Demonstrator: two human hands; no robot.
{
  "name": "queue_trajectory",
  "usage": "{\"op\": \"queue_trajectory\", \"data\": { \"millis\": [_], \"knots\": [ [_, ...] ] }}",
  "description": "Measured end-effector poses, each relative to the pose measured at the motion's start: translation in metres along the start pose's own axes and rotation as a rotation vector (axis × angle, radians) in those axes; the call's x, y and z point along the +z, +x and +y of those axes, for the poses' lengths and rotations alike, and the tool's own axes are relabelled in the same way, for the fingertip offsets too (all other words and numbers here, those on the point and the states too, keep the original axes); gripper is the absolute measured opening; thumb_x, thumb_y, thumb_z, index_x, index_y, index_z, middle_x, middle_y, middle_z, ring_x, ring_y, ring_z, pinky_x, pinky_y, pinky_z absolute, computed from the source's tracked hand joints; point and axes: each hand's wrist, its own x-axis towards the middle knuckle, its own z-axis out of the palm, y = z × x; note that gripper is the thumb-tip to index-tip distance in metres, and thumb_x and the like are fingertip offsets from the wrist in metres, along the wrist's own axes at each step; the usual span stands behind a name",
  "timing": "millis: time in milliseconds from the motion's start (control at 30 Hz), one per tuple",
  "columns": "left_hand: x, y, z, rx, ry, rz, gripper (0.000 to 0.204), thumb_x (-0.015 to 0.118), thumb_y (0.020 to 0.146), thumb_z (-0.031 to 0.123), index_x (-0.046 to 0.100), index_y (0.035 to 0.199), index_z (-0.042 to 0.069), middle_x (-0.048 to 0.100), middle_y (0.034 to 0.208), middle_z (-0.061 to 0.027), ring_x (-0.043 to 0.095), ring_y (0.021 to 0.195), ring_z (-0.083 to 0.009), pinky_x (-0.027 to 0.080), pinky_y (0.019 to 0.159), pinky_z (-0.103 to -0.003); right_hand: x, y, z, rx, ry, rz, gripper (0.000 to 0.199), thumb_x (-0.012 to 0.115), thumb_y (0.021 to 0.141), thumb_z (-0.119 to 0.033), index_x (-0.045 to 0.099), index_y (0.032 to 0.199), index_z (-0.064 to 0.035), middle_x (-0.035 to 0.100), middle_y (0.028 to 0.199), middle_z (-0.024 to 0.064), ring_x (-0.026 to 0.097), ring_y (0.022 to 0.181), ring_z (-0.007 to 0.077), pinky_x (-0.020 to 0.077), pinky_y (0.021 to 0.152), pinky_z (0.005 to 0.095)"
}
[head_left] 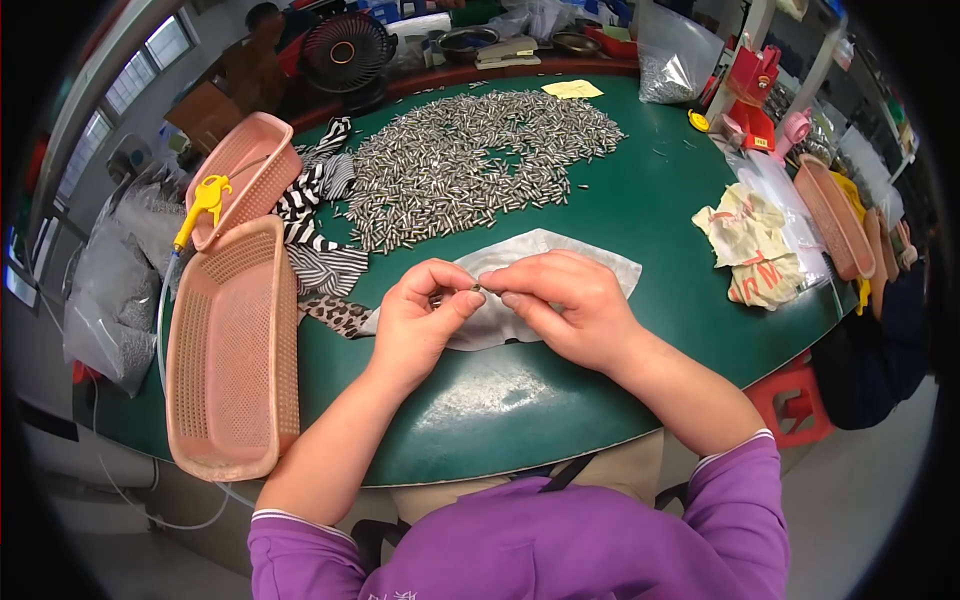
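Above a pale grey cloth (590,250) on the green table, my two hands meet fingertip to fingertip. My left hand (420,315) is closed, pinching a tiny metal part (478,289) between thumb and forefinger; a bit more metal shows inside its curled fingers. My right hand (575,300) pinches at the same spot from the other side, thumb against forefinger. Its fingers mostly hide what they grip, so I cannot tell whether it is a second piece. Beyond the hands spreads a large pile of small silvery metal cylinders (450,170).
Two pink plastic baskets (178,390) (282,130) stand at the left, with a yellow air blow gun (208,197) on the farther one. Striped cloths (325,262) lie beside them. Crumpled yellowish cloth (750,240) lies at the right; a black fan (345,55) stands behind.
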Motion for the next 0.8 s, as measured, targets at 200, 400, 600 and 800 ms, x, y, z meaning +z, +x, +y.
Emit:
{"op": "queue_trajectory", "data": {
  "millis": [200,400,600,800],
  "knots": [
    [-0.0024,0.0002,-0.0018,0.017,0.043,-0.009,0.011,0.070,0.083,0.005,0.061,0.089,0.005,0.059,0.089,0.0017,0.051,0.076,-0.0050,0.042,0.069,-0.020,-0.0001,-0.0012,0.0011,-0.021,-0.028,-0.027,0.024,0.067,0.077,-0.008,0.069,0.101,-0.0120,0.068,0.087,0.0045,0.064,0.080,0.0239,0.0513,0.071,0.0336],
    [-0.0037,0.0008,-0.0009,0.026,0.064,-0.105,0.009,0.069,0.083,0.005,0.062,0.088,0.004,0.060,0.090,0.0000,0.053,0.081,-0.0075,0.044,0.073,-0.022,-0.0077,0.0039,-0.0033,-0.180,-0.392,-0.010,0.027,0.067,0.072,-0.008,0.068,0.098,-0.0138,0.064,0.085,0.0015,0.062,0.077,0.0221,0.0506,0.067,0.0339],
    [-0.0037,0.0010,-0.0022,0.030,0.033,-0.122,0.009,0.068,0.083,0.004,0.062,0.089,0.004,0.060,0.090,-0.0003,0.054,0.083,-0.0082,0.045,0.075,-0.024,-0.0051,0.0018,0.0031,-0.101,-0.226,0.015,0.026,0.067,0.074,-0.007,0.068,0.099,-0.0130,0.066,0.087,0.0023,0.063,0.079,0.0221,0.0508,0.067,0.0336],
    [-0.0035,0.0018,-0.0016,0.043,0.043,-0.029,0.011,0.070,0.082,0.004,0.062,0.089,0.004,0.059,0.089,0.0007,0.053,0.079,-0.0070,0.044,0.072,-0.022,-0.0013,-0.0005,0.0011,0.006,-0.012,-0.042,0.024,0.067,0.078,-0.008,0.069,0.101,-0.0126,0.069,0.089,0.0042,0.065,0.081,0.0232,0.0512,0.071,0.0340]
  ]
}}
